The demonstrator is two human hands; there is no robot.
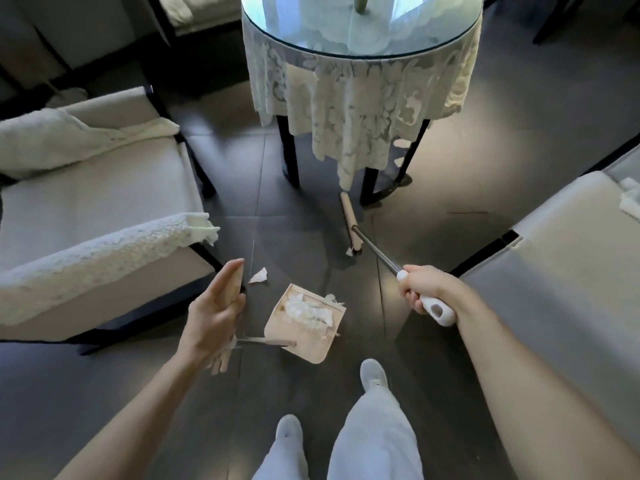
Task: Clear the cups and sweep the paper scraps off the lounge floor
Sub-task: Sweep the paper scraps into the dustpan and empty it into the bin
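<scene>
As paper scrap (pixel 258 275), 11 o'clock of dustpan (pixel 311 348), looks featherlight, sweep softly: right grip (pixel 420 289) clamped on broom handle (pixel 427 301), left grip (pixel 211 310) on dustpan handle (pixel 236 284).

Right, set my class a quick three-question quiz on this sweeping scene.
1. True or false: the dustpan is empty.
2. Which of the hands grips the broom? A left, B right.
3. Fill in: the broom's head lies beside a leg of the ____.
Key: 1 false, it holds paper scraps. 2 B, the right hand. 3 table.
</scene>
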